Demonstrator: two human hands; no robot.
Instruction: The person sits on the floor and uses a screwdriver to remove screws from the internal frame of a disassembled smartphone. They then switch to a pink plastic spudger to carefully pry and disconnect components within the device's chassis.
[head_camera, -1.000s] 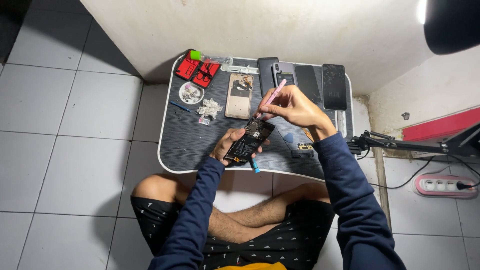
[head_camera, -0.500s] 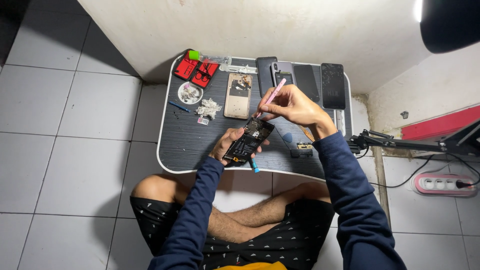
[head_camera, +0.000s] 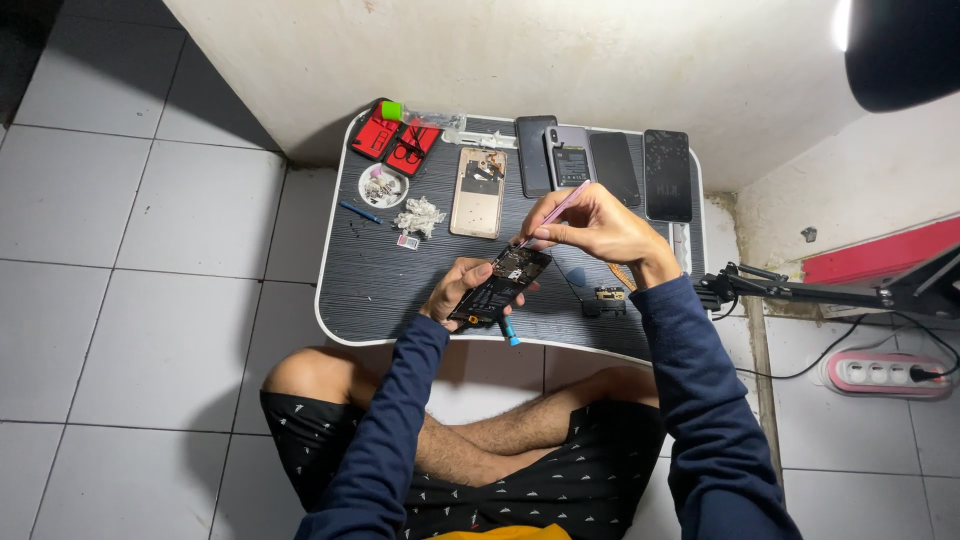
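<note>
The left hand (head_camera: 458, 293) is cradling an opened phone (head_camera: 498, 287) from underneath, fingers wrapping its edges, holding it tilted just above the near part of the tabletop (head_camera: 400, 285). The phone's insides are showing as a dark board with tiny bright bits, too small to sort out. The right hand (head_camera: 598, 225) is pinching a thin pink tool (head_camera: 553, 213) between fingers and thumb, its tip sitting at the phone's top edge; whether it's actually touching is hard to tell.

The tabletop is dark with a fine ribbed grain, rounded corners and a pale rim. A small blue-handled tool (head_camera: 510, 332) is poking out from under the phone, mostly hidden. Along the far edge, flat glossy slabs are lying side by side: a gold back cover (head_camera: 479, 179), a row of dark phones (head_camera: 600, 163). Further left there's a red tool case (head_camera: 394, 144), a little round dish (head_camera: 384, 186) of small parts and a crumpled whitish wad (head_camera: 421, 215). A black lamp shade (head_camera: 905, 50) is getting cut off at the top right corner.
</note>
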